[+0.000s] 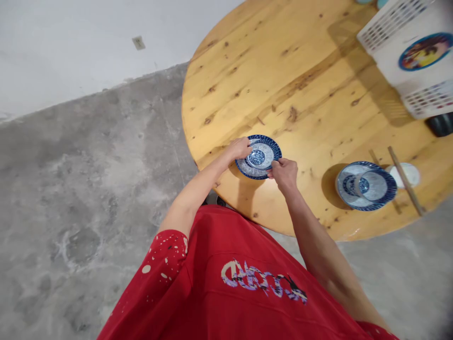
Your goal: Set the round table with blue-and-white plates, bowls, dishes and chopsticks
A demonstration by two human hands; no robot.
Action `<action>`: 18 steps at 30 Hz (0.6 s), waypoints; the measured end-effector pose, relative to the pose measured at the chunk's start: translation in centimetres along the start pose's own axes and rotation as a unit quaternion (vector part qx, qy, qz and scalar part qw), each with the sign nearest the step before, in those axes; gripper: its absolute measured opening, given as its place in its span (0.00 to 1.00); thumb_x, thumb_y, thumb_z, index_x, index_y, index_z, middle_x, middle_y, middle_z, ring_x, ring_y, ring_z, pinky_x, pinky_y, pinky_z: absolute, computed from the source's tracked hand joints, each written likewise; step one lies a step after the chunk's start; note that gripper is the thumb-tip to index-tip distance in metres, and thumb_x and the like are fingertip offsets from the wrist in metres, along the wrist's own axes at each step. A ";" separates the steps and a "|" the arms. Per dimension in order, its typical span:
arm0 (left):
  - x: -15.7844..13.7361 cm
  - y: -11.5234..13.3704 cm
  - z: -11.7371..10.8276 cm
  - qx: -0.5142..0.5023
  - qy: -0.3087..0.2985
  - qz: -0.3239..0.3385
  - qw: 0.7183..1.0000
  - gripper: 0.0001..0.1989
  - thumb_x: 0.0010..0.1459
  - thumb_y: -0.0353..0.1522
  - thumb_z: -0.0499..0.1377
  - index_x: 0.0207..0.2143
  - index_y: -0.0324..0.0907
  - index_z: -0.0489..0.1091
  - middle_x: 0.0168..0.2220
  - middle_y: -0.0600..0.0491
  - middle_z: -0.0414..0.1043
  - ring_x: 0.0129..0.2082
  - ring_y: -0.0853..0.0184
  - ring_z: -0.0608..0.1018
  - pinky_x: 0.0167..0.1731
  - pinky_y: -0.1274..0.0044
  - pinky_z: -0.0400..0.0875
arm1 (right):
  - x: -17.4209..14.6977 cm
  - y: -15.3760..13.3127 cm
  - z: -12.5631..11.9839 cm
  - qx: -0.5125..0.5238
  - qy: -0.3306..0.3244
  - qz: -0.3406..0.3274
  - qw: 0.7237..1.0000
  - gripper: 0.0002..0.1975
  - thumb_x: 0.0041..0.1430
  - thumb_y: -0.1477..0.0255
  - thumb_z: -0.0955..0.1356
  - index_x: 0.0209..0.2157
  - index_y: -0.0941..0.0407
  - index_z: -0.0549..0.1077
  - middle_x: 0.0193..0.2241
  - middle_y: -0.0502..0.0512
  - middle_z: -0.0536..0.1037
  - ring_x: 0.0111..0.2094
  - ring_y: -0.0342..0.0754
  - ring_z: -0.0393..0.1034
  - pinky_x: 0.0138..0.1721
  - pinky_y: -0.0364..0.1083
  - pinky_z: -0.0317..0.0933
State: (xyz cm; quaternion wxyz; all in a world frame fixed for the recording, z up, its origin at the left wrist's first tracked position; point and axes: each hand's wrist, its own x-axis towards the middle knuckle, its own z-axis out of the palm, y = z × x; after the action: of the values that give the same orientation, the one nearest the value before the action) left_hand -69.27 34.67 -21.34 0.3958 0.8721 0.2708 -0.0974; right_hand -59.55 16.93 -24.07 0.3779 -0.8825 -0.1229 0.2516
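Near the table's left front edge lies a blue-and-white patterned plate (245, 168) with a dark blue rim. A smaller blue-and-white bowl (258, 157) sits over its middle, perhaps held just above it. On the left side, my left hand (241, 148) is closed with its fingers on the bowl's rim. My right hand (285, 173) pinches the opposite side of the rim at the lower right. The fingertips partly hide both rims, so I cannot tell whether my right fingers also touch the plate.
To the right on the round wooden table (300, 85) stands a blue-and-white bowl (375, 186) with what looks like a clear vessel in it. Beside it are a white dish (406, 175) and chopsticks (406, 182). A white plastic basket (399, 71) occupies the far right.
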 end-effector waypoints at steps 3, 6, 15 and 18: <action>0.2 -0.1 0.1 0.007 -0.003 0.008 1.000 0.13 0.62 0.29 0.54 0.36 0.34 0.79 0.34 0.43 0.81 0.36 0.60 0.78 0.40 0.74 0.68 | -0.3 0.0 0.0 0.001 0.003 -0.001 1.000 0.07 0.48 0.76 0.64 0.20 0.52 0.65 0.15 0.54 0.73 0.17 0.49 0.69 0.19 0.46 0.67; 0.2 -0.1 0.2 0.011 0.002 0.011 1.000 0.13 0.62 0.29 0.54 0.37 0.34 0.79 0.34 0.43 0.81 0.37 0.60 0.79 0.40 0.74 0.68 | -0.4 -0.1 0.0 0.005 0.003 0.001 1.000 0.08 0.48 0.76 0.64 0.19 0.52 0.64 0.16 0.55 0.73 0.17 0.49 0.69 0.18 0.46 0.67; 0.6 -0.4 0.6 0.010 0.017 0.011 1.000 0.12 0.59 0.28 0.55 0.38 0.35 0.79 0.35 0.42 0.81 0.39 0.59 0.79 0.40 0.75 0.69 | -0.3 -0.2 0.0 0.007 0.000 0.003 1.000 0.08 0.48 0.77 0.65 0.19 0.53 0.65 0.15 0.54 0.73 0.16 0.49 0.69 0.18 0.45 0.67; 0.5 -0.5 0.5 0.009 0.012 0.017 1.000 0.13 0.60 0.28 0.55 0.37 0.34 0.79 0.35 0.41 0.81 0.37 0.59 0.79 0.39 0.74 0.68 | -0.4 -0.1 0.0 0.010 -0.003 -0.001 1.000 0.08 0.48 0.76 0.65 0.19 0.52 0.64 0.16 0.55 0.74 0.17 0.49 0.70 0.18 0.45 0.67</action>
State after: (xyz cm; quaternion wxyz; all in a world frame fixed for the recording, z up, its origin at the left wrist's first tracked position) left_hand -69.04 34.74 -22.19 0.3862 0.8811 0.2600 -0.0831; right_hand -59.91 16.83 -23.82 0.3865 -0.8777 -0.1230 0.2552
